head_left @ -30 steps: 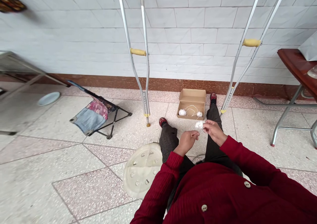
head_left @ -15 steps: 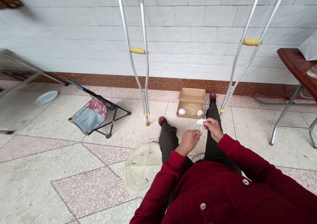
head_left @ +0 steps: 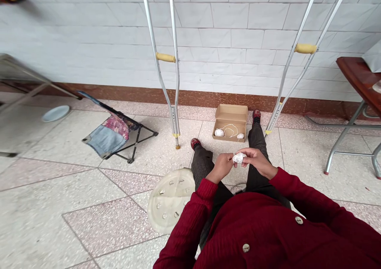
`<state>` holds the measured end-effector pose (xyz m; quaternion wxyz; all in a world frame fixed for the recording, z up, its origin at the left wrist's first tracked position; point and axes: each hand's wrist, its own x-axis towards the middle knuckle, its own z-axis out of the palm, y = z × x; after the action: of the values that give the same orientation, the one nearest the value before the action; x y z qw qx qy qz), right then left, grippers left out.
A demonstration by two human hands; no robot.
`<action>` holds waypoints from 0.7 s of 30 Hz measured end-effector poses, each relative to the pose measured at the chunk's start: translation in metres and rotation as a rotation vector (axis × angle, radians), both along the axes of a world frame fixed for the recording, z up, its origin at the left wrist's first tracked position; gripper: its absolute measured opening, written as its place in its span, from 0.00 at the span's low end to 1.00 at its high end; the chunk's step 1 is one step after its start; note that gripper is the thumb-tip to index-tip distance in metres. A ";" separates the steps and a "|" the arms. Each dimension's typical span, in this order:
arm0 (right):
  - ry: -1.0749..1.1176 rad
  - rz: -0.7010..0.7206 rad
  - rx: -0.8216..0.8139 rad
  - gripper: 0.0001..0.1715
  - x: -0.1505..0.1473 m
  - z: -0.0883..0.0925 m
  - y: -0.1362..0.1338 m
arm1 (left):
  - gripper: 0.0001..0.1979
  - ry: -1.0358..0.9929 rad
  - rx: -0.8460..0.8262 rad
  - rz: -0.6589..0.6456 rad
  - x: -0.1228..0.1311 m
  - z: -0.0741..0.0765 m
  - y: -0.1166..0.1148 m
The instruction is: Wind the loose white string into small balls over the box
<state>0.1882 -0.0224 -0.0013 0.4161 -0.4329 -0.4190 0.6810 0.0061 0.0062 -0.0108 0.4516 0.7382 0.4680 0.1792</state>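
A small ball of white string point(head_left: 239, 158) sits between my left hand point(head_left: 222, 167) and my right hand point(head_left: 257, 162). The fingertips of both hands pinch it over my lap, and they hide part of it. Farther out on the floor stands an open cardboard box point(head_left: 231, 113). Inside lie two more white string balls point(head_left: 219, 132) point(head_left: 240, 135), joined by a loose strand of thread. Neither hand touches the box.
Two aluminium crutches point(head_left: 166, 74) point(head_left: 293, 66) stand ahead of my feet, before the tiled wall. A folding stool point(head_left: 111, 136) is on the left, a round plastic lid point(head_left: 171, 201) by my left knee, a pale plate point(head_left: 56, 113) beyond, and a wooden-topped table point(head_left: 357, 76) on the right.
My hands have drawn closer together, and both now close around the string ball. The thin strand that hung below it earlier no longer shows.
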 end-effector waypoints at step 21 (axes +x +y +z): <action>-0.423 -0.100 -0.017 0.08 0.001 -0.045 0.024 | 0.14 0.595 0.634 -0.348 0.013 0.059 0.024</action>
<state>0.1889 0.0013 -0.0465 0.3487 -0.5898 -0.4694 0.5570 0.0188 0.0306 0.0479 0.0731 0.9267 0.3684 0.0155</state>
